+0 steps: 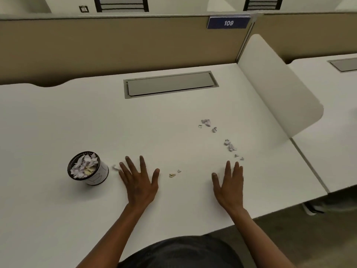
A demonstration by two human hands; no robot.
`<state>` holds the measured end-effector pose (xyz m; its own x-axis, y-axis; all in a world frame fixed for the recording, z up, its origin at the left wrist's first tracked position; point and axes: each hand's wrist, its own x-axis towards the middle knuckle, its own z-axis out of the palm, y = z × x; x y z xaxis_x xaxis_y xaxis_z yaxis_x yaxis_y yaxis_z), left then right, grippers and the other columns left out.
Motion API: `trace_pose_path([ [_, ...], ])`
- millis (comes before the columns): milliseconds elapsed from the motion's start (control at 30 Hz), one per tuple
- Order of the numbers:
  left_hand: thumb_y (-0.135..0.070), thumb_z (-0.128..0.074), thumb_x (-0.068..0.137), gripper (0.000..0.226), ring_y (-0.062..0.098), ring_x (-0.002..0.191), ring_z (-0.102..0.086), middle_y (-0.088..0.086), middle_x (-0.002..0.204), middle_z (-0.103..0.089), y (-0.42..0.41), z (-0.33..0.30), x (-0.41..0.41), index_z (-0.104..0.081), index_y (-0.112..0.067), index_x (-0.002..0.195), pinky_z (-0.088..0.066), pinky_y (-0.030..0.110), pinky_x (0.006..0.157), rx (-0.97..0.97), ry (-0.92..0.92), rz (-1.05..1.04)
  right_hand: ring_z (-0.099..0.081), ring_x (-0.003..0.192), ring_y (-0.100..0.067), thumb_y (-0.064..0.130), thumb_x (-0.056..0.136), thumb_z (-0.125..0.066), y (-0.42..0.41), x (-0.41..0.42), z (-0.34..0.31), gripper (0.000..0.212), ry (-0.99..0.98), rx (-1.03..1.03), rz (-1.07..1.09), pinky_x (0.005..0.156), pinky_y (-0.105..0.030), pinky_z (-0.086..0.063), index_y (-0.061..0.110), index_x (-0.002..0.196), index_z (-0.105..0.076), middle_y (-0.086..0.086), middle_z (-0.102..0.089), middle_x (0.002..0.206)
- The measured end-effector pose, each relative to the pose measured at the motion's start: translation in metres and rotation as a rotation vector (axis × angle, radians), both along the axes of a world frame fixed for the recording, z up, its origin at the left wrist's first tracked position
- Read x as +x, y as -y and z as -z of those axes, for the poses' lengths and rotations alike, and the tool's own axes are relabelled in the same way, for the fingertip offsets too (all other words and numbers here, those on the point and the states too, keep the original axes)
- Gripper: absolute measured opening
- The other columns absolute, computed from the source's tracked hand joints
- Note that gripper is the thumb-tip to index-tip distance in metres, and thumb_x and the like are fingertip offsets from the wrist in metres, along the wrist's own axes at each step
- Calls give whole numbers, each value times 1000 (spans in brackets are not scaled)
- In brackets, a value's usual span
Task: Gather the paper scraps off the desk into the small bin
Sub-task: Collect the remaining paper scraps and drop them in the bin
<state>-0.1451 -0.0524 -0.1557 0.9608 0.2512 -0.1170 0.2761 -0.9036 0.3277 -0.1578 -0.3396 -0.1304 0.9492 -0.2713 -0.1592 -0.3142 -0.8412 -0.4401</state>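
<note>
A small round bin [97, 177] with a black rim stands on the white desk [77, 117] at the left, filled with crumpled paper. My left hand [140, 179] lies flat and open just right of it, a white scrap [115, 168] beside its little finger. My right hand [229, 183] rests flat and open further right. Between the hands lie a yellowish scrap [172, 175] and a tiny white one [179, 171]. Beyond my right hand sit several greyish scraps: a cluster [229, 145] close by, smaller bits [239, 157], and a far cluster [206, 122].
A grey cable hatch [170, 84] is set into the desk at the back. A tan partition [116, 43] with a blue "109" sign [228, 22] rises behind. A white side divider [278, 84] bounds the desk on the right; another desk [328, 117] lies beyond.
</note>
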Motion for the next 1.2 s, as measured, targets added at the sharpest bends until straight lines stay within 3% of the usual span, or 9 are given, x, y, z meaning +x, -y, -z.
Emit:
trace_pose_path([
  [133,-70,-18,95,85,43,151,20,26,164,15,6,7,1,-1,-18,160,4,57,124,-4,-55,24,22,153,-26,64,100,-23,-15,-17,15,86,-101,-80,-149,127,-47,6,15,158,15,-9,24,166],
  [300,-72,-12,92,86,27,154,17,13,167,15,29,5,-3,6,-22,160,2,48,127,-58,-5,213,31,150,-18,70,96,-7,-49,-20,25,85,-71,-141,-376,124,-46,13,16,155,26,-1,32,164],
  [433,-69,-18,94,85,34,154,14,17,167,9,27,-2,4,-5,-19,160,2,49,126,-35,66,116,28,151,-15,68,99,-11,-62,-5,23,81,-41,-129,-588,126,-47,9,20,157,19,4,26,166],
  [600,-64,-32,96,84,47,151,10,30,163,9,-1,-2,17,-12,-14,159,0,58,124,10,-16,-113,23,153,-17,64,101,-18,-79,8,17,76,-46,-125,-850,127,-45,3,25,159,12,2,18,168],
  [767,-66,-28,94,86,44,152,15,29,164,11,3,3,13,-8,-14,160,4,54,125,-23,-69,-96,13,155,-14,56,105,-23,-74,11,12,69,-25,-51,-954,128,-39,-2,25,161,1,1,9,169],
  [833,-69,-22,93,87,39,153,17,23,165,12,11,3,7,-5,-16,160,4,53,125,-36,-60,-30,9,156,-9,57,104,-26,-63,7,10,68,32,40,-888,128,-34,-6,28,161,-2,4,6,170],
  [967,-67,-25,96,81,34,154,13,16,168,7,23,-1,-5,-7,-21,160,0,51,126,-12,35,110,-4,156,-9,57,102,-37,-20,6,6,68,160,123,-549,126,-31,-16,29,160,-16,5,-8,170],
  [1067,-67,-30,96,82,45,151,15,23,166,8,13,-9,2,-13,-19,159,3,57,124,21,9,-75,-10,156,-21,52,100,-46,22,20,7,71,215,39,-248,126,-41,-19,21,159,-22,-5,-16,168],
  [1200,-68,-33,94,86,51,149,12,30,163,12,-9,-7,12,-12,-16,159,3,59,123,29,-63,-195,0,156,-34,57,97,-43,67,39,13,83,46,-107,28,126,-52,-12,12,160,-13,-18,-7,168],
])
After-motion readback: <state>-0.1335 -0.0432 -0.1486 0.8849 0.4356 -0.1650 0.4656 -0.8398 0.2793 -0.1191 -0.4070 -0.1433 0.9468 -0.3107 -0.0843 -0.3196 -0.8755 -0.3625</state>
